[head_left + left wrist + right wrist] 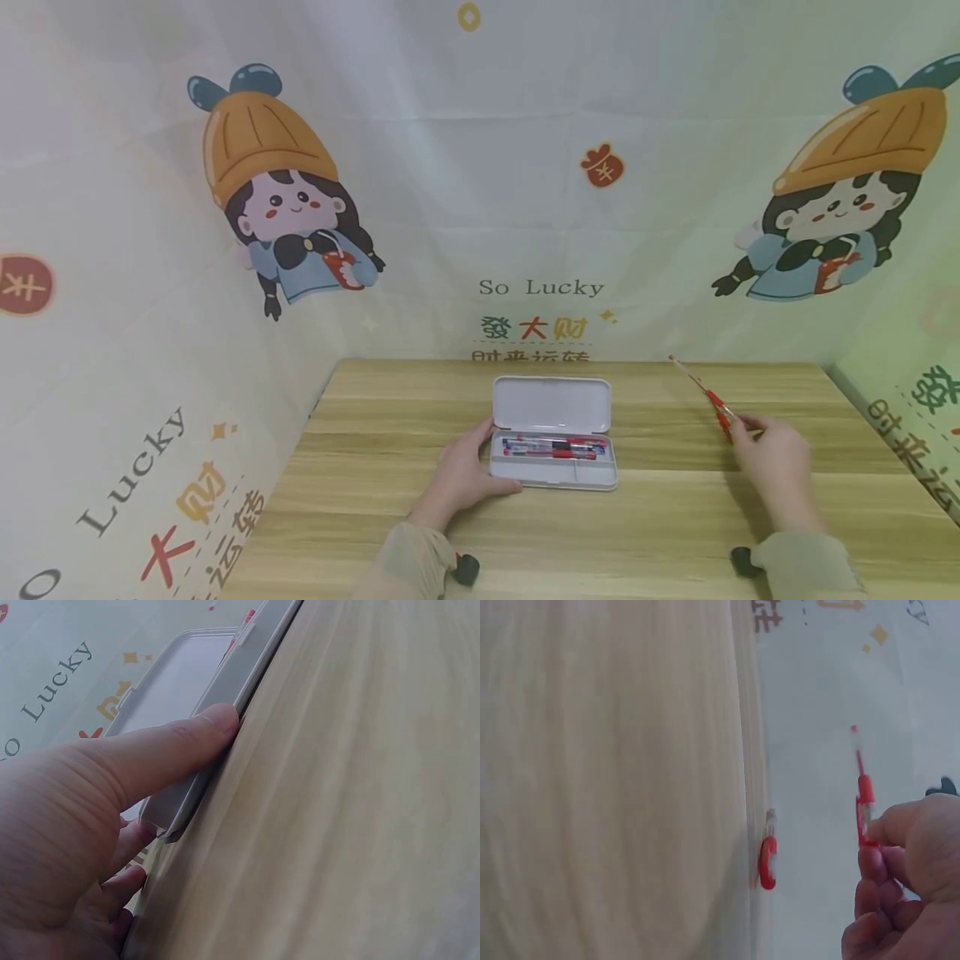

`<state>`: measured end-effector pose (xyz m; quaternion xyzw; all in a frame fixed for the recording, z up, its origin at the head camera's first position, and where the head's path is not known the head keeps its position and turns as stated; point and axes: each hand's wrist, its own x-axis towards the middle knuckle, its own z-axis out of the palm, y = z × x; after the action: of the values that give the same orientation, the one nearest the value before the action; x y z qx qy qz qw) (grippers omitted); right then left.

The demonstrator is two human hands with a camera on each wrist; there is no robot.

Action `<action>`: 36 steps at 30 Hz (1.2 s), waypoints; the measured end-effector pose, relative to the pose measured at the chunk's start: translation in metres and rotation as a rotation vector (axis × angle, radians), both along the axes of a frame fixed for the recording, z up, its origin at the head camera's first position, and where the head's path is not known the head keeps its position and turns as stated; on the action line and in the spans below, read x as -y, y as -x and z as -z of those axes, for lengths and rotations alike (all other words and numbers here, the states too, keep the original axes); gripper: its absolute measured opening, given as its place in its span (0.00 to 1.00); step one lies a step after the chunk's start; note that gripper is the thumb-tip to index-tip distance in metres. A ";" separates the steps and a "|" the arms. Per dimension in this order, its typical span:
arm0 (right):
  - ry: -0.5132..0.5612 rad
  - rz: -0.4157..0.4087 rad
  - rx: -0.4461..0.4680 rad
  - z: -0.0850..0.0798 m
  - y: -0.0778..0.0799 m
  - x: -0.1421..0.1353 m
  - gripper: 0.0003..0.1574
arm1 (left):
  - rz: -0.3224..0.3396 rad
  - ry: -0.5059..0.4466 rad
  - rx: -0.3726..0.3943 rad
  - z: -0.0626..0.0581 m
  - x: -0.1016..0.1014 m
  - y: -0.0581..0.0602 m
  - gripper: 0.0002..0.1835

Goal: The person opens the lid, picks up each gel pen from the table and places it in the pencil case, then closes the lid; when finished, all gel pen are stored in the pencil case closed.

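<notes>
An open white pencil case (pixel 551 402) stands on the table, its lid tilted back. Several pens (pixel 558 448) with red, blue and black parts lie in its long rear compartment. My left hand (pixel 467 471) grips the case at its left end; in the left wrist view the thumb lies along the front wall and the other fingers reach round the end. To the right, my right hand (pixel 772 458) pinches a red gel pen (pixel 865 793) by its capped end, the thin clear end pointing away. A second red pen (pixel 769 859) lies on the table below it, partly hidden in the head view.
A wood-grain table (pixel 360 467) spans the front. Printed cloth walls (pixel 420 208) rise at its back and sides. Dark wrist pieces (pixel 467 570) show at both sleeves.
</notes>
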<state>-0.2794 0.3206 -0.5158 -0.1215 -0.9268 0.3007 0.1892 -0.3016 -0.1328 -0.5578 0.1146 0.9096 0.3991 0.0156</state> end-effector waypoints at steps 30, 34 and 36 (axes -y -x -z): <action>-0.165 -0.593 -0.118 -0.003 0.031 0.127 0.10 | 0.005 -0.018 0.006 -0.007 -0.001 -0.003 0.65; -0.192 -0.617 -0.093 0.000 0.035 0.135 0.09 | 0.003 -0.007 0.005 -0.007 -0.001 -0.003 0.66; -0.202 -0.630 -0.078 0.001 0.036 0.138 0.09 | 0.001 0.002 0.009 -0.006 0.000 -0.003 0.66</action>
<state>-0.3152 0.1825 -0.5167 0.2022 -0.9360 0.2555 0.1333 -0.2985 -0.1324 -0.5518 0.1134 0.9098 0.3987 0.0199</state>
